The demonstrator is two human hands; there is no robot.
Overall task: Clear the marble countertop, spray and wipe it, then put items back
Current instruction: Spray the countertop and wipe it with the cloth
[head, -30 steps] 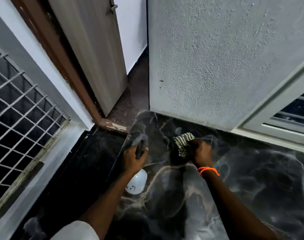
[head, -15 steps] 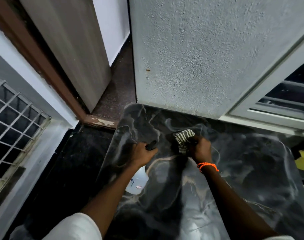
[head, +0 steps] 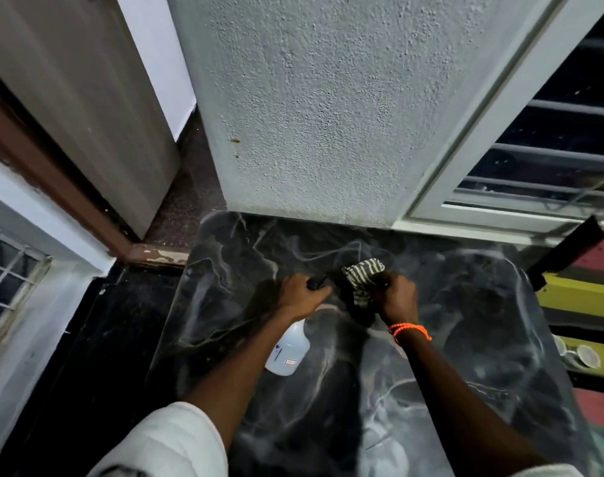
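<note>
Hands side by side over the surface (head: 466, 321)
Spray bottle (head: 288, 351) left of cloth (head: 362, 278); wall (head: 328, 98) behind, window (head: 552, 160) right.

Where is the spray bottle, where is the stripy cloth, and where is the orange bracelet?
spray bottle (head: 287, 351), head view, on its white body below the left hand.
stripy cloth (head: 362, 275), head view, on the bunched folds above the right hand.
orange bracelet (head: 409, 330), head view, on the beads round the right wrist.

Since a second ago, spray bottle (head: 288, 351) nozzle has swung toward striped cloth (head: 362, 277).
</note>
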